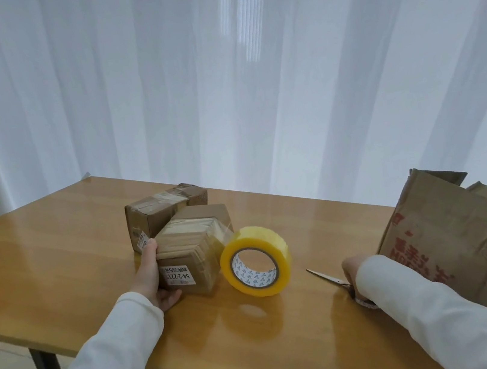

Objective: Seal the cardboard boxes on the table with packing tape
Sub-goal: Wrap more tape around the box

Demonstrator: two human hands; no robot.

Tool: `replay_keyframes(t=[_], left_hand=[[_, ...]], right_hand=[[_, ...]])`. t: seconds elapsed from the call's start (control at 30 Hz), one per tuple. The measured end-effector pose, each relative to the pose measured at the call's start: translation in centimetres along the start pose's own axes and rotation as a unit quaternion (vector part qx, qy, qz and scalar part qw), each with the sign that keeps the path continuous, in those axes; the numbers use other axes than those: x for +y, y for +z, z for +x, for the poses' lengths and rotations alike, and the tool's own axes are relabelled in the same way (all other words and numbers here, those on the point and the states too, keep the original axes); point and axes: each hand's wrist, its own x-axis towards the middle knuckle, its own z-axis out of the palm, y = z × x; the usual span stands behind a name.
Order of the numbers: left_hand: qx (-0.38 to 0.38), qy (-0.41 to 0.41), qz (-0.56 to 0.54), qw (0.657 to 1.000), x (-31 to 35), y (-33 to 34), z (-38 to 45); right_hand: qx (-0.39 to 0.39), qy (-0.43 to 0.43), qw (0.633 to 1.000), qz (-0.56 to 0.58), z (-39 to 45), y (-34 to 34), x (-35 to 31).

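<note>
- Left hand (154, 279): gripped small cardboard box (190, 255), mid-table (57, 259).
- Tape roll (254, 261): on edge, strip joined to box.
- Right hand (351, 269): at scissors (329, 279) near front edge; grip hidden by sleeve, cannot tell.

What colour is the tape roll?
Translucent yellow tape roll, white patterned core; head view.

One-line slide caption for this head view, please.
Left hand grips a small taped cardboard box, yellowish packing tape roll alongside; right hand reaches metal scissors.
</note>
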Motion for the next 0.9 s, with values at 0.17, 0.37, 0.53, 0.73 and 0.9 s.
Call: replay_keyframes(t=[0.17, 0.37, 0.53, 0.73, 0.9], left_hand=[[-0.002, -0.001, 0.0, 1.0, 0.0, -0.1, -0.1], [-0.009, 0.007, -0.006, 1.0, -0.2, -0.2, -0.3], [-0.012, 0.012, -0.008, 1.0, -0.3, -0.3, -0.2], [-0.006, 0.016, -0.01, 1.0, -0.3, -0.2, -0.6], [-0.003, 0.025, -0.015, 1.0, -0.4, -0.3, -0.9]], right_hand=[[0.036, -0.017, 0.999, -0.003, -0.6, 1.1, 0.1], [0.123, -0.016, 0.961, 0.248, -1.4, 1.3, -0.1], [0.098, -0.089, 0.727, 0.674, -4.2, -2.7, -1.3], [-0.123, -0.227, 0.579, 0.773, -9.8, -6.2, -6.2], [-0.245, -0.231, 0.639, 0.692, -11.7, -3.5, -10.8]])
